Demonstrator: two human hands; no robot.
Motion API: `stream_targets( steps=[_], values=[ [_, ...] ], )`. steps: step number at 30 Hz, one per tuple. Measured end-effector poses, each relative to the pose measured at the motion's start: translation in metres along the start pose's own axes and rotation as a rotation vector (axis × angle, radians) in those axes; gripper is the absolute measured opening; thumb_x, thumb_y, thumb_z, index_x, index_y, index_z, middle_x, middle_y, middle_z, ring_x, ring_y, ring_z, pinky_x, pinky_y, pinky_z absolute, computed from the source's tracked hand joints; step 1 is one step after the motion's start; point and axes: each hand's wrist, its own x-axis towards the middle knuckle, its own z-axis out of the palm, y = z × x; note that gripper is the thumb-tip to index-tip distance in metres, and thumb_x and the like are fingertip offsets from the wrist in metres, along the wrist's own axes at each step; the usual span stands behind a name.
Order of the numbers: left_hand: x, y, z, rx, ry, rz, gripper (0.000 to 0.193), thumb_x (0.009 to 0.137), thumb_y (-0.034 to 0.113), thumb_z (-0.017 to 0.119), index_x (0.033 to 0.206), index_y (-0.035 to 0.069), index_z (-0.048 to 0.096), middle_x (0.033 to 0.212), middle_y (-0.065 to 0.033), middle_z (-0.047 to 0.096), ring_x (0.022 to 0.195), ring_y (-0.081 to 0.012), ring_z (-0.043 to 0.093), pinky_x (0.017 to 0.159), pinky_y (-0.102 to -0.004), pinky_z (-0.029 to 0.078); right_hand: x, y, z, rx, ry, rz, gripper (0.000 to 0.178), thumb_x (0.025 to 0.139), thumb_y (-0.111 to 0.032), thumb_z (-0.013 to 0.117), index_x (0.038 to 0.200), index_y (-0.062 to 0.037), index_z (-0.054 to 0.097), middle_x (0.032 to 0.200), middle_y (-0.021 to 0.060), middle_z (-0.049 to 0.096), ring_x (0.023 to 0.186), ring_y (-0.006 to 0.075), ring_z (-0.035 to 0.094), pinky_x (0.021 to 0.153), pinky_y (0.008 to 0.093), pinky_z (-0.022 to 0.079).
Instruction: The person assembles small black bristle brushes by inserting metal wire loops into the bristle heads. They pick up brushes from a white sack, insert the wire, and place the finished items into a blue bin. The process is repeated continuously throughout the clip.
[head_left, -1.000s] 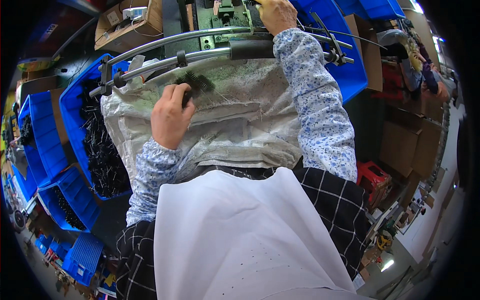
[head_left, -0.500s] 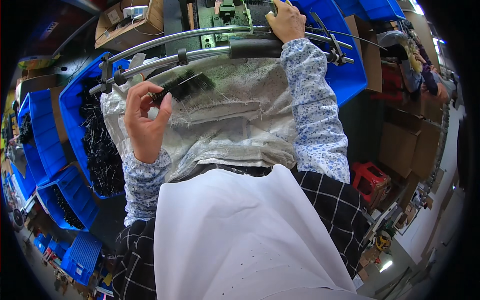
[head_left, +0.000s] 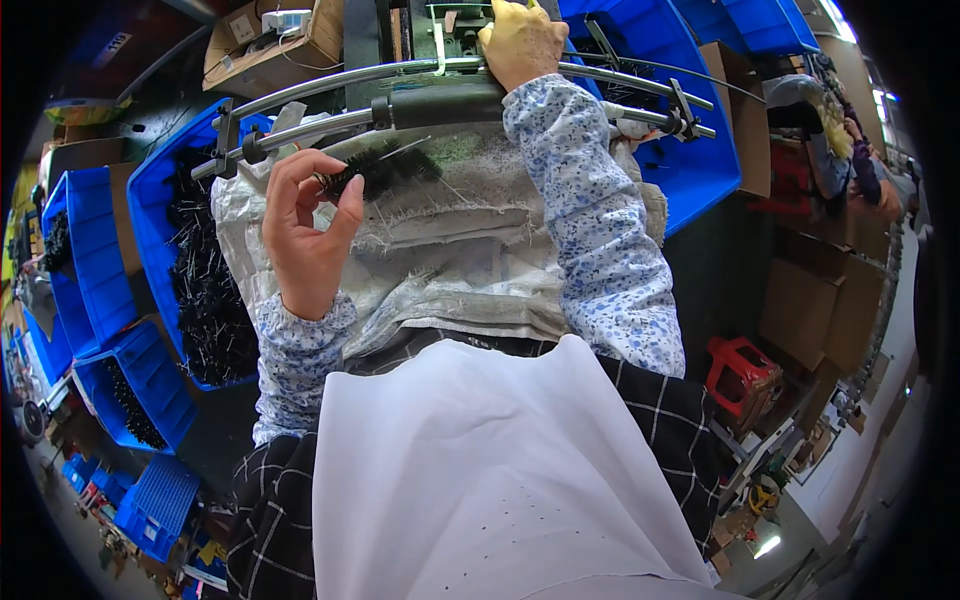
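My left hand (head_left: 310,235) pinches a small bunch of black bristle brushes (head_left: 405,168) with thin wire stems, between thumb and curled fingers. The brushes hang over a worn, whitish woven sack (head_left: 470,225) spread across my lap. At the top, my right hand (head_left: 525,45) is closed over a part of a bench machine (head_left: 462,30) behind two metal rails (head_left: 310,130). What its fingers grip is cut off by the picture's edge. A black sleeve (head_left: 445,107) sits on the nearer rail, just below the right hand.
A blue bin (head_left: 150,215) full of black brushes stands on the left, and another blue bin (head_left: 700,165) on the right holds more. Smaller blue bins lie further left. A cardboard box (head_left: 270,50) sits back left; a red stool (head_left: 740,375) stands right. Another person (head_left: 850,150) is far right.
My right hand has moved left along the rails, and the black sleeve has shifted left too. My left hand keeps the brushes and has moved slightly right.
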Motion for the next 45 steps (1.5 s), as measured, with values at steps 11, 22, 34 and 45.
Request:
stream_targets(
  steps=[11,22,34,45],
  values=[
    [0.005,0.002,0.0,-0.212,-0.031,-0.104,0.023,0.083,-0.001,0.064,0.104,0.004,0.054,0.106,-0.0044,0.052,0.087,-0.0091,0.055,0.075,-0.0218,0.048,0.012,0.08,-0.042,0.023,-0.197,0.099,0.028,0.083,-0.025,0.055,0.104,-0.0115,0.067,0.096,0.0136,0.066,0.095,0.0315,0.061,0.082,0.0434,0.047],
    [0.016,0.002,0.022,-0.403,-0.33,-0.177,0.025,0.084,-0.004,0.062,0.106,0.003,0.052,0.104,-0.0028,0.052,0.093,-0.0104,0.053,0.082,-0.0225,0.045,0.024,0.13,-0.111,-0.25,0.207,-0.005,0.016,0.082,-0.017,0.06,0.094,-0.0111,0.068,0.083,0.0105,0.065,0.085,0.0312,0.062,0.074,0.0407,0.05],
    [0.0,-0.023,0.053,-0.116,-0.326,-0.101,0.045,0.083,0.007,0.066,0.123,0.007,0.045,0.114,-0.0104,0.053,0.104,-0.0211,0.056,0.09,-0.0341,0.045,-0.066,0.005,-0.117,0.444,-0.378,-0.131,0.026,0.086,-0.021,0.061,0.11,-0.012,0.065,0.098,0.0146,0.067,0.079,0.0243,0.066,0.07,0.0326,0.051],
    [0.008,-0.097,0.041,0.894,-0.639,0.344,0.05,0.08,0.038,0.065,0.127,0.029,0.051,0.134,-0.0026,0.038,0.125,-0.0224,0.034,0.102,-0.0417,0.023,0.003,0.054,-0.04,-0.018,0.048,-0.127,0.015,0.081,-0.017,0.06,0.093,-0.0126,0.068,0.079,0.0104,0.065,0.08,0.03,0.06,0.072,0.04,0.048]
  ],
)
